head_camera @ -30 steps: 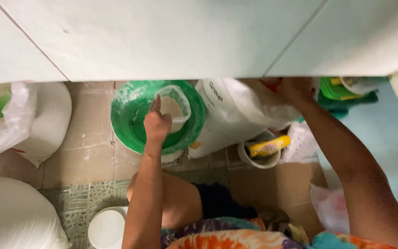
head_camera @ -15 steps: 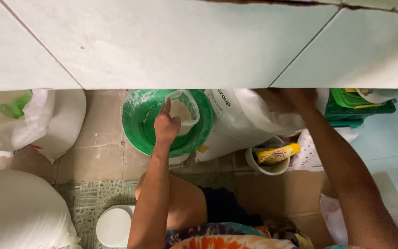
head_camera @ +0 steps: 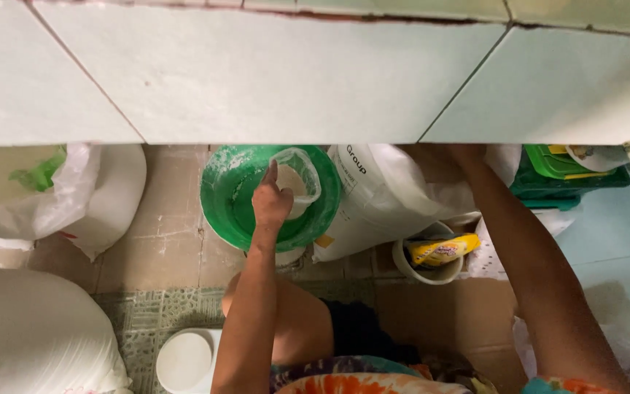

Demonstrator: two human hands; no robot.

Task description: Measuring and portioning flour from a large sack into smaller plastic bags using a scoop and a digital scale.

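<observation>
Below the tiled counter [head_camera: 257, 80], on the floor: white sack [head_camera: 388, 197] right, with right hand [head_camera: 468, 155] reaching behind its top, grip hidden, cannot tell. Left of sack, green bowl [head_camera: 235, 197]; over it, left hand [head_camera: 271, 204] closed on small clear cup [head_camera: 297, 179], forefinger raised.

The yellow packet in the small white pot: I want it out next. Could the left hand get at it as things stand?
Probably not at once: the left hand holds a clear cup over the green bowl. The yellow packet lies uncovered in the white pot, beside the white sack.
</observation>
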